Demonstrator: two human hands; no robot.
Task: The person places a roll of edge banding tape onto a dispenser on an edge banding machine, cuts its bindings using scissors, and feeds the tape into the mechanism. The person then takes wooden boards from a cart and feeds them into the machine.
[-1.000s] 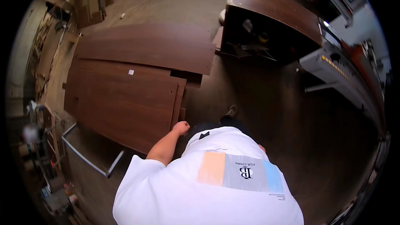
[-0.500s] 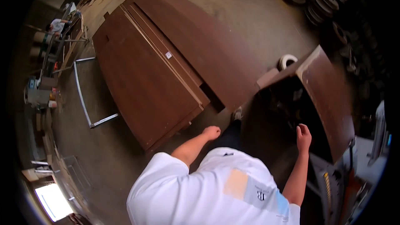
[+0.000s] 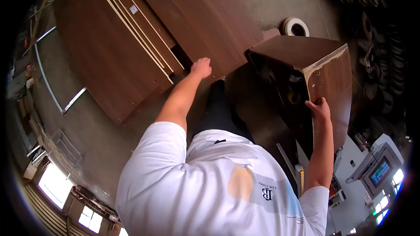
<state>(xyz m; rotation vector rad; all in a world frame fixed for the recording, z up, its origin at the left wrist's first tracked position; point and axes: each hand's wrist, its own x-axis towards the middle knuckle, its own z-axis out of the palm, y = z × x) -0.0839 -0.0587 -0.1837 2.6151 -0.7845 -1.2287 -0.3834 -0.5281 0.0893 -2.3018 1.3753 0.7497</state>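
Observation:
My left hand (image 3: pixel 201 68) is out in front of me with its fingers curled in and nothing visible in them. It is over the near end of the brown boards, and I cannot tell whether it touches them. My right hand (image 3: pixel 321 109) is at the edge of a brown wooden box (image 3: pixel 334 76) with an open dark side. The thumb lies toward the open side and the other fingers bend over the outer face. A stack of large brown boards (image 3: pixel 105 39) lies ahead on the left, with another wide brown board (image 3: pixel 199 15) beside it.
White ring-shaped rolls (image 3: pixel 295 26) stand behind the box, with several more coils at the far right. A machine with a lit screen (image 3: pixel 379 171) is close on my right. A metal frame (image 3: pixel 46 72) is on the floor at left.
I have come nearer to the boards and the box. My left hand has moved forward over the boards' end, and my right hand has moved up to the box's edge.

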